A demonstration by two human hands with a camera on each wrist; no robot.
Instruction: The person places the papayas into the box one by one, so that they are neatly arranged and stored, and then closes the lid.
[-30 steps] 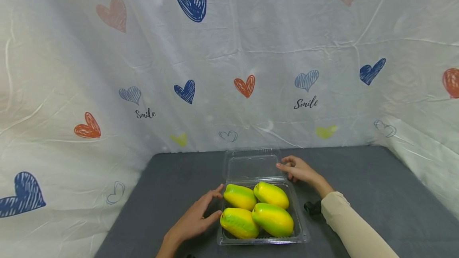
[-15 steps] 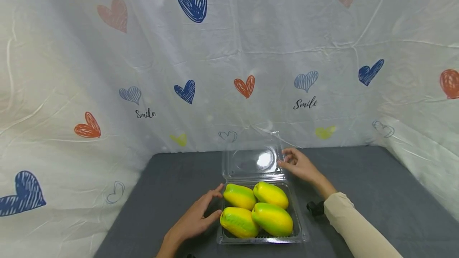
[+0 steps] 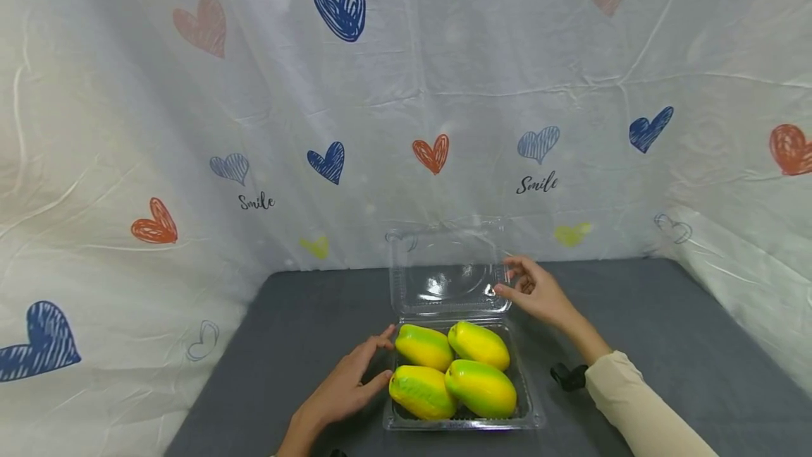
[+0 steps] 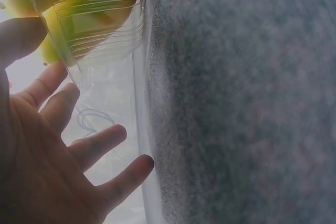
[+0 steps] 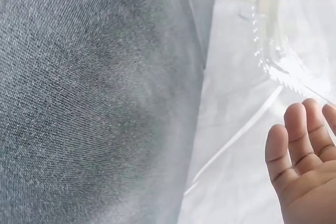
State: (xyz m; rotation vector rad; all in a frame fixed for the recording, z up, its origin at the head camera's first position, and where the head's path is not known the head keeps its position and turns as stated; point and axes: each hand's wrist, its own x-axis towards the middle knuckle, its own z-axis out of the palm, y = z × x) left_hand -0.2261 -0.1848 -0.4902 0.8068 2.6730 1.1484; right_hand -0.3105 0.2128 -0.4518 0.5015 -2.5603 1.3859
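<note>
A clear plastic clamshell box (image 3: 469, 424) lies on the grey table, holding several oblong yellow-green fruits (image 3: 482, 388), mangoes or papayas by their look. Its see-through lid (image 3: 444, 281) stands tilted up at the back, joined along the far edge. At the lid's right edge, my right hand (image 3: 539, 295) pinches it between thumb and fingers; only the fingers show in the right wrist view. My left hand (image 3: 345, 383) reaches in from the left with spread, straight fingers. Its thumb and fingertips touch the box's left side, where fruit (image 4: 89, 22) shows through the ribbed wall.
Grey cloth covers the table (image 3: 311, 309). Right of the box, by my sleeve (image 3: 634, 393), a small black object (image 3: 568, 376) is seen. A white curtain (image 3: 380, 90) printed with hearts hangs behind the table and at its sides.
The lid has risen from lying nearly flat behind the box to a steep tilt. My right hand has moved up slightly with it. The left hand and the fruits stay in place.
</note>
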